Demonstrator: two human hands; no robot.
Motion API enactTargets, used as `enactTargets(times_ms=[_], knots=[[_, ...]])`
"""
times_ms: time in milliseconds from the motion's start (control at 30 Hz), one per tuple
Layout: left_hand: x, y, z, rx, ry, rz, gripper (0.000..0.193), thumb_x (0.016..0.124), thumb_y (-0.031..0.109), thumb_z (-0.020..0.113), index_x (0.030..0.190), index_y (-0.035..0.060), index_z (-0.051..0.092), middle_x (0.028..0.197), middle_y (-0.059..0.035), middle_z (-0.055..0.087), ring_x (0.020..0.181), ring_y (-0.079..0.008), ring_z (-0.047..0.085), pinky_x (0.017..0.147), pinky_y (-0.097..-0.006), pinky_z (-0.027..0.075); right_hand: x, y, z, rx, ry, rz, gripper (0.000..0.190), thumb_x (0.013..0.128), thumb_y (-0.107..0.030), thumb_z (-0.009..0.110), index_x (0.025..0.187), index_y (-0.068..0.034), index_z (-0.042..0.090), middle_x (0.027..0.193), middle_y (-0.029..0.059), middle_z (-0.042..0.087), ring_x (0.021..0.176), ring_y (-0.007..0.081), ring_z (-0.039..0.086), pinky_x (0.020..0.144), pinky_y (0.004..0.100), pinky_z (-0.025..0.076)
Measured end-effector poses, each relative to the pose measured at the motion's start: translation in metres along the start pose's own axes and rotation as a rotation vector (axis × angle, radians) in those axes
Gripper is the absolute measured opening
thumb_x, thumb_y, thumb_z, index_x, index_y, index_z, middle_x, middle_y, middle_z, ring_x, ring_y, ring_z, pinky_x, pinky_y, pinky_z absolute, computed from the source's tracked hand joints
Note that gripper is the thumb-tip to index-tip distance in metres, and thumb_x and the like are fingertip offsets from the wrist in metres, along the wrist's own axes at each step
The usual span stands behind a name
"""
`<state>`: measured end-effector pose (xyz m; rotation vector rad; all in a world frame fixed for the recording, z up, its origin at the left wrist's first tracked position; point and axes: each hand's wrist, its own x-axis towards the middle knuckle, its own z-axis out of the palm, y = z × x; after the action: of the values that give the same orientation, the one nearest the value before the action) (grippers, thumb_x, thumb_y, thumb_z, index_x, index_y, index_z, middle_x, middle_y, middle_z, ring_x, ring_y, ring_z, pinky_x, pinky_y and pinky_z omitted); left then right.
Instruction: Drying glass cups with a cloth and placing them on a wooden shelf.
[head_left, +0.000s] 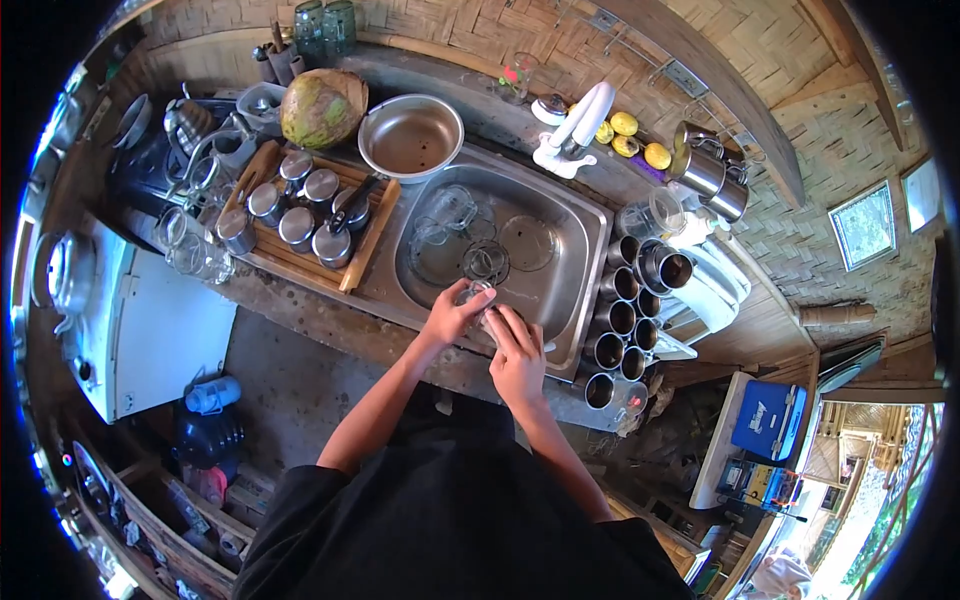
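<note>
Over the near edge of a stainless steel sink (559, 330), my left hand (454, 313) grips a small clear glass vessel (480, 291). My right hand (517, 356) is against the near side of that glass, fingers bent; whether it also grips the glass is hard to tell. Behind the hands, several pieces of clear glassware lie in the basin, among them a glass mug (454, 206), a round glass piece (486, 260) and a wide clear glass dish or lid (529, 241). A white faucet (566, 139) stands behind the basin.
Left of the sink, a slatted wooden tray (349, 277) bears several metal-lidded jars. A metal basin (411, 139) and a large green-brown coconut (319, 109) sit behind it. Several metal cups (621, 317) stand at the right, beside white plates (720, 292). Glass jugs (196, 255) stand at the left counter edge.
</note>
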<state>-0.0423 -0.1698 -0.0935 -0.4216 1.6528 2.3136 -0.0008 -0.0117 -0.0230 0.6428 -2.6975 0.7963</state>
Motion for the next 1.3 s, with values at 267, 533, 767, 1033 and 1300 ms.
enactTargets(times_ms=[267,533,767,1033,1300], knots=[[-0.009,0.005,0.016,0.289,0.078,0.173,0.051,0.078,0.046,0.082,0.097,0.0006,0.068,0.086,-0.0112,0.072,0.082,-0.0165,0.068,0.078,-0.0336,0.052,-0.035,0.026,0.055,-0.012,-0.068,0.132,0.049,0.066,0.001,0.068,0.114,-0.008,0.067,0.130,0.0110,0.061,0.105,0.0397,0.061,0.089,0.0476,0.052],[-0.012,0.005,0.025,0.414,0.170,0.155,0.054,0.076,0.049,0.083,0.098,0.0018,0.067,0.086,-0.0106,0.073,0.082,-0.0177,0.069,0.078,-0.0341,0.053,-0.027,0.051,0.042,0.373,-0.253,0.330,0.048,0.079,-0.007,0.059,0.126,-0.002,0.062,0.114,0.0244,0.067,0.098,0.0448,0.065,0.089,0.0498,0.051],[-0.011,0.005,0.023,0.384,0.148,0.154,0.045,0.081,0.041,0.080,0.100,0.0025,0.068,0.090,-0.0083,0.071,0.085,-0.0139,0.064,0.080,-0.0318,0.051,-0.020,0.065,0.019,1.317,-0.526,0.916,0.066,0.090,-0.020,0.061,0.150,-0.004,0.042,0.119,0.0155,0.063,0.095,0.0250,0.064,0.078,0.0373,0.053],[0.002,-0.002,0.020,0.193,0.249,0.210,0.046,0.092,0.040,0.069,0.113,-0.0012,0.062,0.103,-0.0065,0.067,0.097,-0.0150,0.060,0.089,-0.0305,0.047,-0.009,0.072,-0.010,2.214,-0.447,1.008,0.042,0.099,-0.022,0.050,0.136,-0.002,0.050,0.115,0.0129,0.059,0.095,0.0239,0.055,0.059,0.0269,0.044],[-0.004,-0.004,0.024,0.384,0.263,0.249,0.049,0.091,0.043,0.068,0.111,-0.0018,0.062,0.097,-0.0089,0.066,0.094,-0.0148,0.060,0.087,-0.0310,0.048,0.007,0.061,0.002,1.963,-0.673,1.104,0.044,0.096,-0.018,0.057,0.137,-0.006,0.046,0.119,0.0151,0.063,0.091,0.0248,0.068,0.069,0.0362,0.059]])
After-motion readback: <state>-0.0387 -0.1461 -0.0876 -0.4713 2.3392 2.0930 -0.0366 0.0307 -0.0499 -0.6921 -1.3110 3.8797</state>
